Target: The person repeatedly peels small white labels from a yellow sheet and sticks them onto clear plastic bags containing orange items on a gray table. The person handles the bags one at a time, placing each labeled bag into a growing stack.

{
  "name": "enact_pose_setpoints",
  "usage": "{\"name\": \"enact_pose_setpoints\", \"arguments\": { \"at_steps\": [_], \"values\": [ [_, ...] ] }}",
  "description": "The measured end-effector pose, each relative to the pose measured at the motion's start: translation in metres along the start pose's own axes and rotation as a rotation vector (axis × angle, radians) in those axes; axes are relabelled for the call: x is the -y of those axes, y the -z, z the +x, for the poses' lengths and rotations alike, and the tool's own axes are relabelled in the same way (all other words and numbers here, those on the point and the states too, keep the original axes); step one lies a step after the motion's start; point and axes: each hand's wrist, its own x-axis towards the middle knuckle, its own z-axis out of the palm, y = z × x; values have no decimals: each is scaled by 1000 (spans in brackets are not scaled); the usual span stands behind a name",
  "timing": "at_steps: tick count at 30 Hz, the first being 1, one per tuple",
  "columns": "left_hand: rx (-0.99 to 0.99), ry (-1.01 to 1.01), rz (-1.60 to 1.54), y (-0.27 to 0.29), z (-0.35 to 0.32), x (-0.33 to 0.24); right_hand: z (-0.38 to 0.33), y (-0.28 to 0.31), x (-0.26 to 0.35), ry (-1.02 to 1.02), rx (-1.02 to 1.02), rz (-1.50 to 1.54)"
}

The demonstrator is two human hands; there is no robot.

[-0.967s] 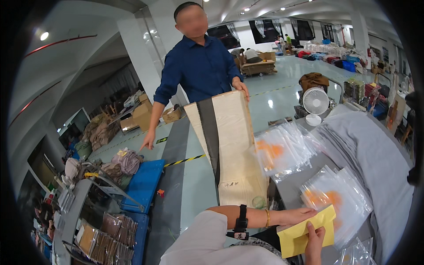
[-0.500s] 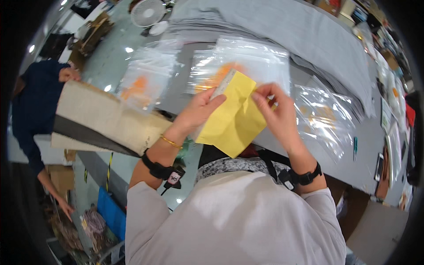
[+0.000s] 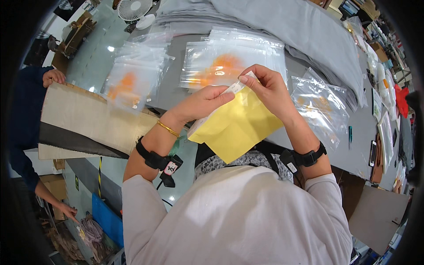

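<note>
Grey table [image 3: 360, 128]; fingers [image 3: 255, 85] pinched on yellow sheet [image 3: 232, 130].

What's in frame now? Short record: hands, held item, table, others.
left hand: gripping yellow sheet by its upper-left side
right hand: thumb and finger pinching upper end of white strip
held item: yellow sheet, creased, white strip along upper-left edge
table: clear plastic bags in three groups; grey fabric beyond them
co-worker's hand: on edge of pale board
</note>
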Motion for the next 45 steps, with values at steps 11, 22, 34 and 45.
{"name": "enact_pose_setpoints", "arguments": {
  "at_steps": [11, 22, 34, 45],
  "values": [
    [86, 176, 35, 54, -27, 33, -24, 37, -43, 9, -421, 19],
    [-528, -629, 1224, -25, -11, -10, -52, -22, -49, -70, -375, 144],
    [6, 26, 108, -41, 40, 29, -81, 14, -55, 228, -256, -438],
    [-42, 207, -225, -43, 41, 35, -83, 11, -60, 364, -272, -638]
  ]
}}
